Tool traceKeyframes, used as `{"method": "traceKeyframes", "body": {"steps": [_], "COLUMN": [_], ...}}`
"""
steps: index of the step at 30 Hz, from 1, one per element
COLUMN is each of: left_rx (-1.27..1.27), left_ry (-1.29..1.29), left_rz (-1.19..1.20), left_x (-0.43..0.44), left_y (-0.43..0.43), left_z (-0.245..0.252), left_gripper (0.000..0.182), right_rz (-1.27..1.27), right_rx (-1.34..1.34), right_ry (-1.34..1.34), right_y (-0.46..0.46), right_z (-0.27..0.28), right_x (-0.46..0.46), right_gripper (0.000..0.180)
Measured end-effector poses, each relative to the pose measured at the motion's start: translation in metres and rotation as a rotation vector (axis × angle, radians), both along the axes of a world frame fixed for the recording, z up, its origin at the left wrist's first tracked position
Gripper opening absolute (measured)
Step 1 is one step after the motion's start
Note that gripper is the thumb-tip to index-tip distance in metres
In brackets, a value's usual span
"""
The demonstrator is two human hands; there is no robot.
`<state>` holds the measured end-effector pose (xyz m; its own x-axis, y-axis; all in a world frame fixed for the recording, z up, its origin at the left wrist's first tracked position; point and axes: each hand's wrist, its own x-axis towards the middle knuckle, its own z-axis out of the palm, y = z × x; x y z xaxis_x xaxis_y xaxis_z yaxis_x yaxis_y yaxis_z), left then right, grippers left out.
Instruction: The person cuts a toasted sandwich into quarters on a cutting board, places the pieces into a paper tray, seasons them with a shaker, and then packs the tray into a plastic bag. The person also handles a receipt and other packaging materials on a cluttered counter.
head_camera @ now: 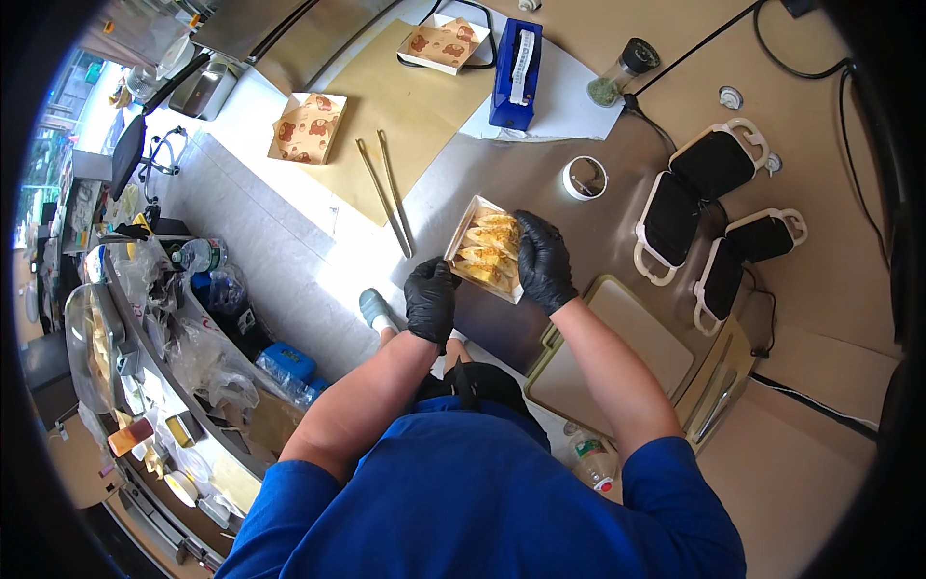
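Between my two black-gloved hands is a paper food tray [459, 235] with several browned, folded pieces of food [488, 253] in a row, sprinkled with an orange-brown topping. My left hand [432, 300] pinches the tray's lower left corner. Along its right side, my right hand [544, 260] grips the tray, its fingertips partly hidden. Metal tongs [387, 195] lie up and to the left on brown paper. Beyond them are a bear-print paper tray [309, 129] and another such tray [443, 45]. A round white container [584, 178] stands to the upper right.
Two open sandwich-maker-like appliances [669, 217] [723, 279] sit at right with cables. A cutting board [608, 347] lies by my right forearm. A blue tape dispenser [515, 76] and a jar of green flakes [613, 79] stand at the back. A cluttered shelf [181, 405] is at left.
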<state>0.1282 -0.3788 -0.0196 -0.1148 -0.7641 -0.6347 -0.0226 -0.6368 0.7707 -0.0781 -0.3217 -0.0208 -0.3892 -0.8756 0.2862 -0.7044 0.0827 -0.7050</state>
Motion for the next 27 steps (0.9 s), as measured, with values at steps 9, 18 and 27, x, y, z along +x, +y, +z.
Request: {"method": "traceKeyframes", "body": {"steps": [9, 18, 27], "left_rx": [-0.021, -0.167, -0.157], "left_ry": [-0.143, -0.201, 0.179], "left_rz": [-0.065, -0.093, -0.075], "left_x": [-0.001, 0.0, 0.019], "left_y": [-0.01, -0.008, 0.018], "left_z": [-0.01, -0.004, -0.011], "left_gripper": [0.029, 0.031, 0.02], "right_rz": [-0.044, -0.038, 0.037], "right_rx": [0.002, 0.032, 0.113], "right_ry": [0.026, 0.027, -0.126], "right_y": [-0.003, -0.009, -0.006], "right_z": [0.0, -0.002, -0.002], "right_x": [0.004, 0.002, -0.005], "right_gripper": [0.035, 0.031, 0.034]}}
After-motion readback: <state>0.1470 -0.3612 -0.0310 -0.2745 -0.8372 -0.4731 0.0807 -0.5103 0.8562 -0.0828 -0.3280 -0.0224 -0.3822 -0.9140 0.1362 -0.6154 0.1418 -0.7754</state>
